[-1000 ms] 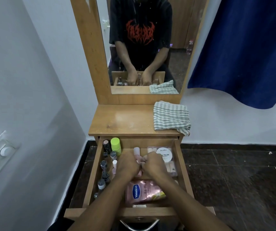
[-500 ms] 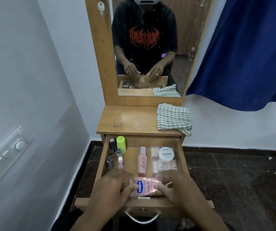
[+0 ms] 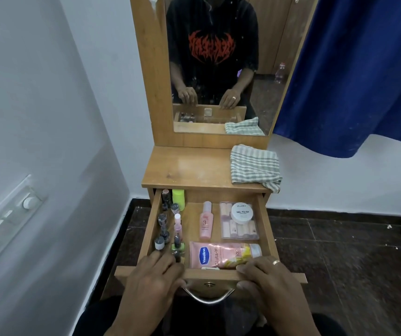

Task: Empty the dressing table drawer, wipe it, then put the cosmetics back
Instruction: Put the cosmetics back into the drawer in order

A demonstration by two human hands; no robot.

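Observation:
The wooden drawer of the dressing table stands pulled out. Inside it lie a pink Vaseline tube at the front, a pink bottle, and a clear box with a white nail polish tub on it. Several small nail polish bottles and a green-capped bottle line the left side. My left hand grips the drawer's front panel at its left, fingers over the rim and thumb below. At the right of the panel, my right hand holds on the same way.
A striped cloth lies folded on the right of the table top. The mirror rises behind it. A metal handle hangs between my hands. Left is a wall with a switchboard; right hangs a blue curtain.
Both hands have drawn back from among the cosmetics inside the drawer to its front edge, leaving the Vaseline tube lying at the front.

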